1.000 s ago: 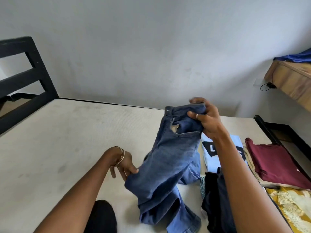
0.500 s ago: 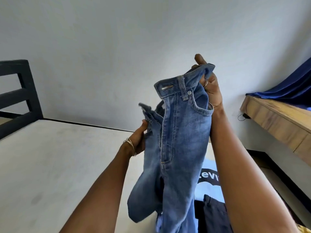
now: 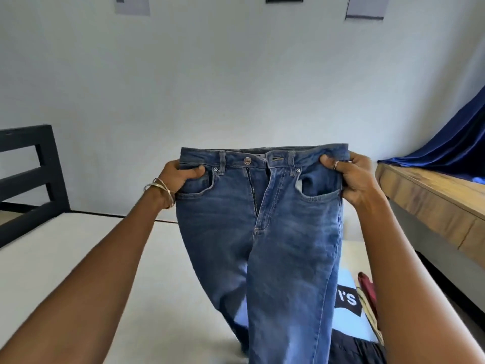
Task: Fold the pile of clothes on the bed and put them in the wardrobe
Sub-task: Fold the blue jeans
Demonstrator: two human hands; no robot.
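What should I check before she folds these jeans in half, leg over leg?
1. Left hand grips the waistband corner: ok.
2. Right hand grips the other corner: ok.
3. Jeans held up, front facing the camera, waistband level: ok.
4. Fly closed: not ok, button undone and zipper open.
5. Legs hanging straight to the hems: cannot tell, hems out of frame.
6. Bare mattress on the left to lay them on: ok; the light blue T-shirt lies to the right.
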